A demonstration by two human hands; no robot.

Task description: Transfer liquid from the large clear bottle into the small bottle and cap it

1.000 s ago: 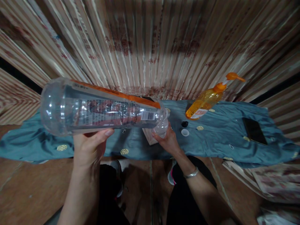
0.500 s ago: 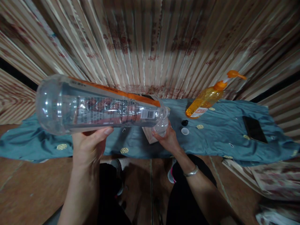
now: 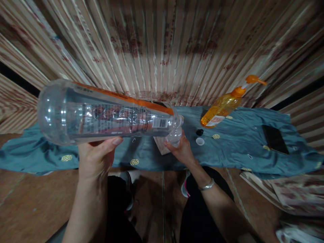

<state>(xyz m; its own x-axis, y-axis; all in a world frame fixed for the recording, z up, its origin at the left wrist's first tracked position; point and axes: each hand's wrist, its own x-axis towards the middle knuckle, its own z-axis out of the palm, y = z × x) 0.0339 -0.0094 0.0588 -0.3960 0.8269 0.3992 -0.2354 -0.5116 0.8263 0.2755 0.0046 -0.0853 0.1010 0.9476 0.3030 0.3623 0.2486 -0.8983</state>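
A large clear plastic bottle (image 3: 113, 116) with an orange-edged label lies tipped almost level, its neck towards the right. My left hand (image 3: 100, 152) is closed around its underside, the thumb along the near side. Under the bottle's neck, my right hand (image 3: 181, 146) grips a small clear container (image 3: 174, 135); much of it is hidden by the large bottle and my fingers. Whether liquid passes between the two I cannot tell. Below them a pale box-like object (image 3: 161, 148) rests on the cloth, partly covered. Just right of my right hand lie a small black cap (image 3: 199, 132) and a white round cap (image 3: 199, 141).
A pump bottle of orange liquid (image 3: 219, 109) stands at the back right. Further right lies a dark flat phone-like object (image 3: 275, 139). Teal patterned cloth (image 3: 235, 148) covers the narrow surface, with a striped curtain (image 3: 162, 44) behind it. My legs and feet are below.
Almost nothing differs. The large bottle's base has shifted very slightly left and up; both hands keep their hold.
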